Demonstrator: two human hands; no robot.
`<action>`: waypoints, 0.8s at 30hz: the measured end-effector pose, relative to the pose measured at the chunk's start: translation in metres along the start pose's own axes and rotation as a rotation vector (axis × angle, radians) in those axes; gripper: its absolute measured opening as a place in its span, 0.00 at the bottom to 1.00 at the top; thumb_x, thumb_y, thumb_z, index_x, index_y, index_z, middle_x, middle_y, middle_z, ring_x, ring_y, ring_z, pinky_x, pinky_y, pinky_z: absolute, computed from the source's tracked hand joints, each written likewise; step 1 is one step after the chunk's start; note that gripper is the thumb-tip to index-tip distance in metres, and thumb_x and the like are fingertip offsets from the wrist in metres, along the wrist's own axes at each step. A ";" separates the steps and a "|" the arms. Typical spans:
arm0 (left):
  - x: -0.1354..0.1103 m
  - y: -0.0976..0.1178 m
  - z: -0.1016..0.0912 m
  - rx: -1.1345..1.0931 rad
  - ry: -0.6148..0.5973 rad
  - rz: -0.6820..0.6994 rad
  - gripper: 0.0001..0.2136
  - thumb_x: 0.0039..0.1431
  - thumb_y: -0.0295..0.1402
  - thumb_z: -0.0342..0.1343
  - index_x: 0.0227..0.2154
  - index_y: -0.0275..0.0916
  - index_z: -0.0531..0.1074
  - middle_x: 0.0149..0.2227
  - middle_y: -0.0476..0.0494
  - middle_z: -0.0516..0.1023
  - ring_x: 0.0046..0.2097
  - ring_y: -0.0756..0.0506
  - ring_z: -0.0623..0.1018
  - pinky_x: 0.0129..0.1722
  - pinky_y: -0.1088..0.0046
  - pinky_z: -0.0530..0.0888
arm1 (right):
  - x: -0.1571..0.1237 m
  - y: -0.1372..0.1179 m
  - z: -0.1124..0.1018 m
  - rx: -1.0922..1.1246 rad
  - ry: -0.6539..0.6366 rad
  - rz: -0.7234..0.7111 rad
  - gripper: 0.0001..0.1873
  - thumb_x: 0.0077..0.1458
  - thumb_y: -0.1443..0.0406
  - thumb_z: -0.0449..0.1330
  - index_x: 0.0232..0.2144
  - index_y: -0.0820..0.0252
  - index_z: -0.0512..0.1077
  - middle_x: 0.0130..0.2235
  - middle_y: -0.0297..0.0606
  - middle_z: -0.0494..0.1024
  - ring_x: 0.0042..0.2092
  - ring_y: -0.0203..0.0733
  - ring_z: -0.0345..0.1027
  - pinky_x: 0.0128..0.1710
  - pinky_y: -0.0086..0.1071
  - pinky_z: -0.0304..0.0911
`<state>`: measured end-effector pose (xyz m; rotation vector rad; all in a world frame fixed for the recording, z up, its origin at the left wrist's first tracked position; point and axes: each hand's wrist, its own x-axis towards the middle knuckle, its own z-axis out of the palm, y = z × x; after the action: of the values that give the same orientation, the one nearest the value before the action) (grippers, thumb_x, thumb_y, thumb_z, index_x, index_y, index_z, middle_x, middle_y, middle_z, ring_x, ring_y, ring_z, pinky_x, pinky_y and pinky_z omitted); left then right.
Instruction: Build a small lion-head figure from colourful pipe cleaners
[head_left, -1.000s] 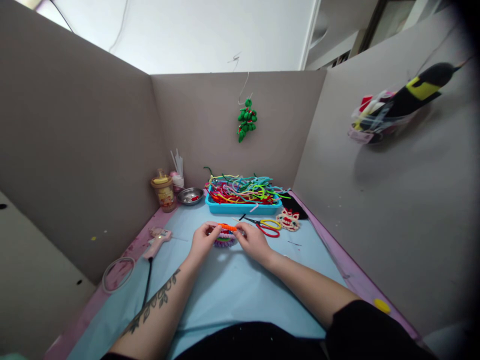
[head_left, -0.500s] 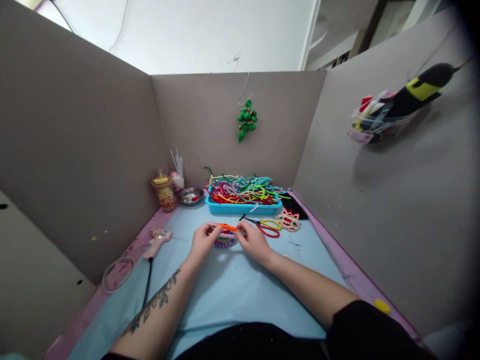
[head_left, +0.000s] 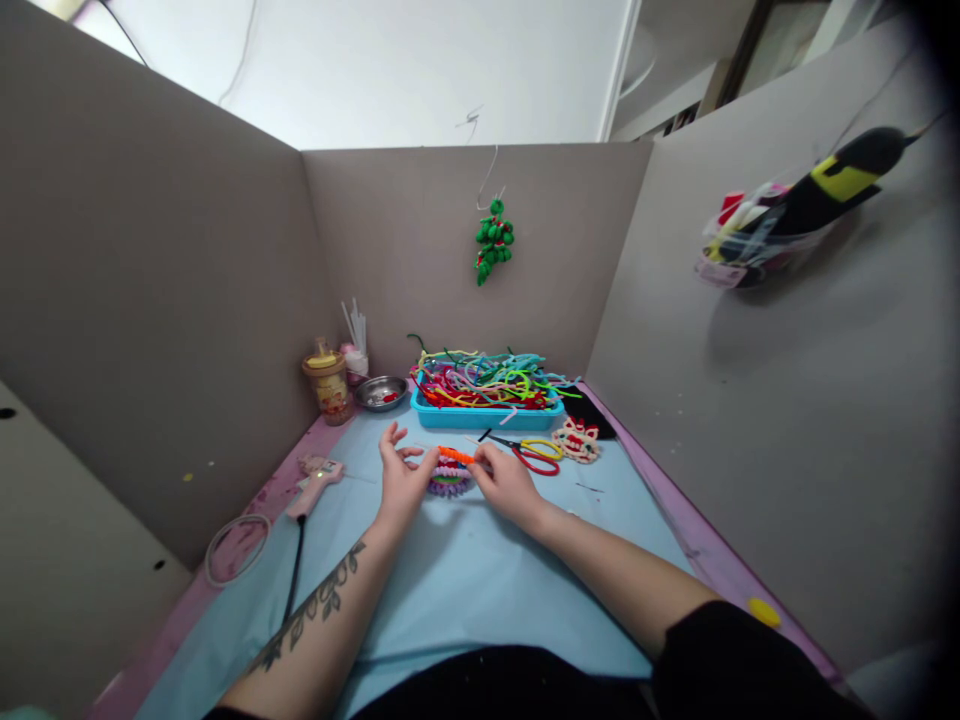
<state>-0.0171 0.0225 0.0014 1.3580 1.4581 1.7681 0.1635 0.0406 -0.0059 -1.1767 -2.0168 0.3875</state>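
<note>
My right hand (head_left: pixel 506 482) pinches the right end of an orange pipe cleaner (head_left: pixel 455 455) that lies across a small multicoloured coiled piece (head_left: pixel 449 484) on the light blue mat (head_left: pixel 450 590). My left hand (head_left: pixel 401 474) is just left of the coil, index finger lifted and fingers spread, thumb and a fingertip close to the orange strand's left end. Whether it still touches the strand I cannot make out. Red and yellow handled scissors (head_left: pixel 534 453) lie just beyond my right hand.
A blue tray (head_left: pixel 486 412) heaped with coloured pipe cleaners stands behind. A pink glue gun (head_left: pixel 315 477) with black cord lies at left, near a tape ring (head_left: pixel 236 546). A jar (head_left: pixel 328 385) and metal dish (head_left: pixel 380 391) sit in the back corner. Grey partition walls enclose three sides.
My left hand has opened: its fingers lifted and spread off the left end of the orange pipe cleaner. My right hand has kept its pinch and place.
</note>
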 end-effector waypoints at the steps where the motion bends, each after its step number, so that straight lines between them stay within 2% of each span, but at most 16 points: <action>1: -0.001 0.001 -0.002 0.085 0.046 0.075 0.35 0.48 0.37 0.61 0.57 0.44 0.51 0.55 0.36 0.60 0.43 0.46 0.72 0.41 0.68 0.71 | 0.000 0.000 0.000 -0.010 -0.009 0.004 0.06 0.56 0.62 0.53 0.32 0.58 0.67 0.28 0.34 0.74 0.28 0.37 0.65 0.27 0.27 0.52; 3: -0.002 0.002 -0.005 0.253 0.067 0.269 0.31 0.50 0.36 0.59 0.56 0.42 0.53 0.55 0.35 0.60 0.52 0.41 0.67 0.50 0.61 0.66 | 0.000 -0.001 0.000 -0.035 -0.038 0.010 0.06 0.56 0.62 0.53 0.32 0.57 0.68 0.27 0.33 0.74 0.27 0.37 0.64 0.27 0.27 0.50; 5: -0.005 0.002 -0.006 0.369 0.009 0.456 0.26 0.53 0.35 0.58 0.54 0.40 0.57 0.54 0.35 0.61 0.57 0.39 0.63 0.55 0.57 0.61 | 0.000 -0.002 0.000 -0.062 -0.069 0.017 0.07 0.57 0.62 0.52 0.32 0.57 0.68 0.26 0.33 0.73 0.27 0.37 0.64 0.26 0.27 0.48; 9: -0.011 0.002 -0.004 0.488 -0.101 0.607 0.23 0.55 0.34 0.56 0.53 0.39 0.61 0.53 0.34 0.61 0.57 0.38 0.62 0.56 0.55 0.61 | 0.001 -0.003 0.000 -0.097 -0.094 0.024 0.10 0.59 0.63 0.49 0.31 0.57 0.68 0.25 0.34 0.73 0.27 0.38 0.64 0.25 0.28 0.46; 12: -0.015 0.004 -0.001 0.631 -0.168 0.660 0.18 0.54 0.32 0.57 0.49 0.42 0.68 0.57 0.35 0.58 0.62 0.34 0.55 0.57 0.51 0.58 | 0.001 -0.002 0.001 -0.088 -0.125 0.002 0.13 0.60 0.64 0.47 0.29 0.58 0.68 0.25 0.34 0.73 0.27 0.37 0.64 0.26 0.27 0.48; 15: -0.016 0.007 0.000 0.752 -0.254 0.670 0.14 0.54 0.32 0.57 0.44 0.48 0.74 0.60 0.39 0.58 0.64 0.31 0.50 0.57 0.41 0.52 | 0.002 -0.002 0.003 -0.038 -0.200 -0.053 0.12 0.59 0.65 0.48 0.27 0.58 0.68 0.24 0.34 0.73 0.28 0.37 0.65 0.27 0.27 0.51; 19: -0.016 0.010 0.000 0.810 -0.388 0.631 0.10 0.55 0.33 0.57 0.39 0.52 0.76 0.54 0.41 0.70 0.63 0.31 0.54 0.53 0.32 0.43 | 0.001 -0.002 0.004 0.039 -0.244 -0.079 0.13 0.59 0.65 0.48 0.27 0.58 0.69 0.24 0.33 0.72 0.28 0.37 0.66 0.29 0.27 0.55; 24: -0.014 0.009 -0.001 0.808 -0.420 0.548 0.08 0.57 0.32 0.55 0.37 0.49 0.76 0.50 0.42 0.73 0.61 0.32 0.58 0.52 0.30 0.42 | 0.000 -0.003 0.004 0.099 -0.241 -0.061 0.11 0.58 0.63 0.50 0.28 0.59 0.70 0.25 0.33 0.73 0.28 0.37 0.66 0.29 0.27 0.56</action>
<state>-0.0106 0.0069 0.0046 2.5500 1.7189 1.0170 0.1588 0.0393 -0.0065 -1.0463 -2.2059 0.6166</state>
